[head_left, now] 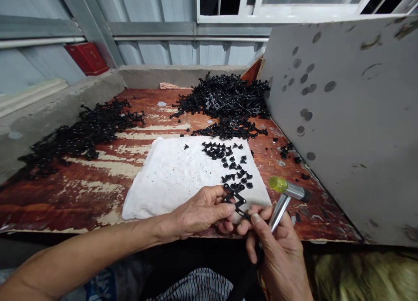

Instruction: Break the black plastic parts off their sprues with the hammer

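Between my two hands is a black scissor linkage (241, 200), its crossed flat bars joined by shiny rivets. My left hand (205, 210) pinches its left side between thumb and fingers. At its lower end, the thumb and fingertips of my right hand (277, 248) also close on it. The same right hand has a small hammer (287, 193) tucked in it, with a metal shaft, a yellow face and a black face; the lower handle is partly hidden. Under the linkage lies a white cloth (176, 183), with several small black flat-headed pieces (215, 150) scattered on its right side.
A big heap of black linkages (225, 96) sits at the back, another pile (85, 131) at the left. A grey spotted board (346, 131) stands along the right of the worn red-brown table (107, 192). A red box (87, 58) rests on the back-left ledge.
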`<state>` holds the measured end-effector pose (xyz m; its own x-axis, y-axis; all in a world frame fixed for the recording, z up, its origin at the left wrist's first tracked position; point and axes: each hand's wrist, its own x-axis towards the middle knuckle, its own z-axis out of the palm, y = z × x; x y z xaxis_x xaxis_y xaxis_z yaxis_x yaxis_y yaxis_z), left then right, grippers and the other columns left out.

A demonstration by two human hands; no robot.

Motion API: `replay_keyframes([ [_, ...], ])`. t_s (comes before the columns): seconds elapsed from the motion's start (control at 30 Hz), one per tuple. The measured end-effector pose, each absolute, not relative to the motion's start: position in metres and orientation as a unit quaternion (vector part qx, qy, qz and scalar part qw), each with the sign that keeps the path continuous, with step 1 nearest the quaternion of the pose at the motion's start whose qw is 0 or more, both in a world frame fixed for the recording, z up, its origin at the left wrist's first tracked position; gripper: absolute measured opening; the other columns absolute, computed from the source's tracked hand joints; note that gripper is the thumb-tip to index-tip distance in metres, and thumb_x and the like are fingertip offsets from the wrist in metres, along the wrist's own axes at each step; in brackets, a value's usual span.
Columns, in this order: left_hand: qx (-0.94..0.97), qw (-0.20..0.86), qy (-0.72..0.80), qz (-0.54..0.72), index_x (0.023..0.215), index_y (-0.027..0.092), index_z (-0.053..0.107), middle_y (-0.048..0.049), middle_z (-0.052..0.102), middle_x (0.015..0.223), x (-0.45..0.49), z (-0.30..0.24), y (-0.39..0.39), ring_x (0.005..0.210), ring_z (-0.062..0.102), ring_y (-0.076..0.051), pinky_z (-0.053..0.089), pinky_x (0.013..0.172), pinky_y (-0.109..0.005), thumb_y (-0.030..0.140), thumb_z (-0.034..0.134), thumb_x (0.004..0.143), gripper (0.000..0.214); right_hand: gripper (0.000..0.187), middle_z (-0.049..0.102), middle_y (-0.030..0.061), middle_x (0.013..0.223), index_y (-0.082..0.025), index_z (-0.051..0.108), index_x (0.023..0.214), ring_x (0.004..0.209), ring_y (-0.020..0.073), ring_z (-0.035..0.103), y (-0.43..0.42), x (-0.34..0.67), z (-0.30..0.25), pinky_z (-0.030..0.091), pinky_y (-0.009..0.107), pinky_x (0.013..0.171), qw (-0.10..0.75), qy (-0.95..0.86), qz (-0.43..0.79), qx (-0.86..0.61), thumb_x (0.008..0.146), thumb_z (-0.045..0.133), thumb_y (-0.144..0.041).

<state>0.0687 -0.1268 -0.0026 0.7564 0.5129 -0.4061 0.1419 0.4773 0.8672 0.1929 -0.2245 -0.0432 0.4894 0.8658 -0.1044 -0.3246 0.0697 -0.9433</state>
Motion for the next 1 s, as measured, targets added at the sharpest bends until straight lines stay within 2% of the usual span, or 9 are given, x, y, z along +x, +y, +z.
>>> replay_keyframes([
  [0.2, 0.511, 0.777, 0.360, 0.073, 0.092, 0.013, 0.059, 0.0004, 0.061, 0.061, 0.059, -0.006, -0.119, 0.047, 0.053, -0.007, 0.039, 0.047, -0.018, 0.052, 0.068, 0.073, 0.044, 0.026, 0.063, -0.0046, 0.065, -0.022, 0.046, 0.079, 0.032, 0.0023, 0.041, -0.225, 0.189, -0.047, 0.033, 0.011, 0.028, 0.666, -0.289, 0.453, -0.518, 0.083, 0.066, -0.039],
  [0.33, 0.553, 0.732, 0.383, 0.105, 0.077, 0.011, 0.060, 0.0011, 0.057, 0.052, 0.057, -0.003, -0.109, 0.044, 0.049, -0.006, 0.039, 0.044, -0.017, 0.044, 0.063, 0.080, 0.034, 0.024, 0.065, -0.0035, 0.066, -0.021, 0.049, 0.085, 0.032, 0.0016, 0.040, -0.225, 0.187, -0.046, 0.032, 0.011, 0.030, 0.633, -0.304, 0.478, -0.528, 0.086, 0.062, -0.041],
  [0.5, 0.555, 0.699, 0.445, 0.078, 0.064, 0.012, 0.055, 0.0042, 0.049, 0.041, 0.061, 0.005, -0.086, 0.029, 0.033, -0.002, 0.021, 0.032, -0.015, 0.027, 0.054, 0.088, 0.028, 0.024, 0.065, -0.0019, 0.068, -0.022, 0.053, 0.092, 0.035, 0.0039, 0.043, -0.227, 0.194, -0.049, 0.033, 0.013, 0.030, 0.639, -0.288, 0.443, -0.559, 0.085, 0.063, -0.042],
  [0.63, 0.538, 0.712, 0.448, 0.048, 0.063, 0.013, 0.054, 0.0000, 0.059, 0.051, 0.067, 0.008, -0.074, 0.030, 0.037, -0.002, 0.017, 0.030, -0.015, 0.022, 0.054, 0.087, 0.026, 0.023, 0.062, -0.0031, 0.065, -0.022, 0.053, 0.089, 0.036, 0.0050, 0.043, -0.228, 0.200, -0.051, 0.035, 0.015, 0.031, 0.644, -0.276, 0.441, -0.561, 0.084, 0.064, -0.042],
  [0.8, 0.521, 0.693, 0.498, 0.005, 0.059, 0.013, 0.054, 0.0039, 0.044, 0.035, 0.072, 0.009, -0.071, 0.025, 0.029, -0.002, 0.011, 0.030, -0.015, 0.024, 0.054, 0.088, 0.030, 0.020, 0.062, -0.0038, 0.067, -0.023, 0.053, 0.090, 0.036, 0.0045, 0.041, -0.231, 0.201, -0.054, 0.035, 0.015, 0.031, 0.647, -0.257, 0.450, -0.560, 0.085, 0.064, -0.039],
  [1.0, 0.571, 0.674, 0.467, -0.024, 0.059, 0.013, 0.054, 0.0006, 0.056, 0.046, 0.071, 0.006, -0.072, 0.028, 0.034, -0.002, 0.015, 0.030, -0.015, 0.022, 0.058, 0.083, 0.027, 0.020, 0.060, -0.0040, 0.065, -0.023, 0.053, 0.090, 0.038, 0.0056, 0.044, -0.231, 0.202, -0.057, 0.035, 0.015, 0.031, 0.649, -0.245, 0.459, -0.555, 0.084, 0.065, -0.039],
])
